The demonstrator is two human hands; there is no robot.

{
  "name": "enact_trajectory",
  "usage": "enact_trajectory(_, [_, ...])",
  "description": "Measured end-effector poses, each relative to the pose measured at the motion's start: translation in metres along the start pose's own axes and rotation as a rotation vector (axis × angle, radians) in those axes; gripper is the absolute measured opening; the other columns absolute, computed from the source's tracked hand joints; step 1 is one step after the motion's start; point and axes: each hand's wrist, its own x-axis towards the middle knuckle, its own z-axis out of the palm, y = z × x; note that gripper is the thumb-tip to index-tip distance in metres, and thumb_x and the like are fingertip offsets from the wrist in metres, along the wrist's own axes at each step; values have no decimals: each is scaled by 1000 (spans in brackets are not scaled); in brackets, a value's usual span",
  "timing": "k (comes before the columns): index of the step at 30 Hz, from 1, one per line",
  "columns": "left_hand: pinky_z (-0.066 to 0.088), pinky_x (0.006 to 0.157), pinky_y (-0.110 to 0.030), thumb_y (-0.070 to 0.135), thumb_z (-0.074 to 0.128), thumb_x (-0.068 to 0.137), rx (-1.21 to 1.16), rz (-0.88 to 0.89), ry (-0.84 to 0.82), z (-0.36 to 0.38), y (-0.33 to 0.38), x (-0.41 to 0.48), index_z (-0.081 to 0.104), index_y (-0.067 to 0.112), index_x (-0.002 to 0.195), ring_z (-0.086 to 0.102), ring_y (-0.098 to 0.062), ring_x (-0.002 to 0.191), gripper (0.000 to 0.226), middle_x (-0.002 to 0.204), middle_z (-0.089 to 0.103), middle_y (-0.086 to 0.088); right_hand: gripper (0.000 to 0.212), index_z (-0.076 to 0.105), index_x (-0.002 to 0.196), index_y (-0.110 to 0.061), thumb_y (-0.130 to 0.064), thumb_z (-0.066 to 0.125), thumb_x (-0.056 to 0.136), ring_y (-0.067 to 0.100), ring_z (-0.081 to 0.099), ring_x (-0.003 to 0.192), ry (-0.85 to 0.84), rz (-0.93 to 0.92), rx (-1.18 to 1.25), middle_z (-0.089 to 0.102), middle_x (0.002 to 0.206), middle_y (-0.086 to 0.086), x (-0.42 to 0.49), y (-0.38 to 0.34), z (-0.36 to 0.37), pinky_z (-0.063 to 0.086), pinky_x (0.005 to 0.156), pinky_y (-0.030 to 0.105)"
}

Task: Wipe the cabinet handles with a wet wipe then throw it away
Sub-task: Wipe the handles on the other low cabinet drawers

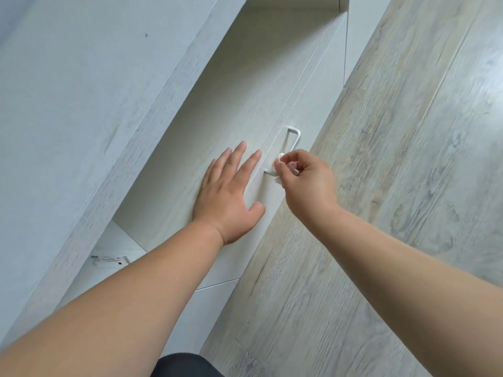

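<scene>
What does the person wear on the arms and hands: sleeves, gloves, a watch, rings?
Nothing shows on them. The left hand and right hand are ungloved, with no ring or watch visible. The left forearm and right forearm are bare to the picture's edge, no sleeve in view.

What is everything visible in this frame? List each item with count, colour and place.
Flat cabinet doors: two, off-white, centre, meeting at a seam.
Curved metal bar handle: one, white, right door, beside the seam.
Crumpled wet wipe: one, white, against the handle's lower end.
Wood-grain plank floor: one, grey-beige, right.
Wood-grain cabinet top: one, pale grey, left.
Small printed label: one, white with black marks, lower left.
Dark garment: one, black, bottom edge.
Left hand: flat on the left door.
Right hand: pinching the wipe at the handle.
</scene>
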Motion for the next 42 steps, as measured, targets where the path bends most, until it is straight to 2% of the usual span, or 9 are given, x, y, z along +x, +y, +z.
enact_trajectory(4, [6, 131, -45, 56, 34, 76, -5, 11, 36, 3, 1, 3, 9, 42, 165, -6, -15, 161, 93, 175, -2, 10, 8, 72, 89, -27, -33, 73, 95, 4, 68, 75, 37, -11, 37, 67, 78, -12, 6, 0, -6, 55, 70, 25])
enact_trajectory(7, [9, 131, -45, 55, 38, 77, -34, 9, 46, 5, -1, 3, 12, 43, 164, -4, -14, 160, 92, 175, -1, 11, 6, 71, 92, -30, -33, 72, 96, 7, 69, 85, 54, -13, 15, 70, 90, -7, -5, 5, 4, 59, 76, 29])
enact_trajectory(16, [7, 131, -43, 55, 38, 78, -56, 5, 62, 6, -2, 4, 12, 44, 164, -5, -12, 160, 91, 175, -1, 13, 5, 75, 90, -27, -30, 75, 94, 10, 70, 88, 30, -58, -21, 69, 91, -7, -14, 8, 5, 56, 78, 29])
enact_trajectory(19, [5, 131, -42, 57, 36, 77, -74, 6, 70, 6, -1, 3, 13, 44, 164, -5, -12, 160, 91, 175, 0, 13, 7, 75, 89, -28, -29, 74, 95, 9, 65, 86, 0, -59, -129, 67, 89, -6, -26, 7, 24, 53, 79, 30])
enact_trajectory(25, [3, 131, -41, 53, 42, 79, -79, -5, 62, 7, -1, 4, 13, 45, 164, -6, -11, 160, 90, 175, -1, 14, 5, 76, 91, -27, -30, 75, 94, 7, 67, 84, 161, -14, 30, 71, 89, -7, -28, 3, 27, 56, 80, 33])
enact_trajectory(32, [3, 131, -41, 50, 48, 80, -72, -14, 61, 7, -1, 3, 12, 45, 164, -5, -12, 160, 92, 174, -1, 14, 9, 73, 91, -32, -38, 70, 95, 14, 72, 87, 125, 9, -71, 72, 87, -6, -17, -7, 26, 58, 79, 37])
enact_trajectory(36, [3, 131, -41, 50, 48, 80, -69, -16, 55, 7, -1, 3, 12, 45, 164, -6, -12, 160, 92, 175, -1, 14, 10, 73, 101, -31, -37, 65, 98, 15, 70, 87, 22, -1, -258, 70, 87, -3, -12, -12, 21, 57, 77, 37])
enact_trajectory(39, [1, 131, -41, 50, 48, 80, -63, -15, 49, 6, 0, 3, 11, 45, 164, -6, -12, 160, 92, 175, -2, 13, 10, 74, 96, -30, -34, 65, 98, 12, 74, 84, -84, -32, -314, 73, 78, -7, -7, -16, 10, 60, 73, 39])
enact_trajectory(42, [0, 131, -40, 50, 48, 79, -62, -18, 41, 4, 2, 3, 10, 45, 164, -6, -12, 160, 93, 175, -3, 13, 10, 75, 94, -29, -35, 67, 96, 12, 74, 85, -42, -40, -283, 75, 81, -6, -4, -19, 3, 60, 74, 39])
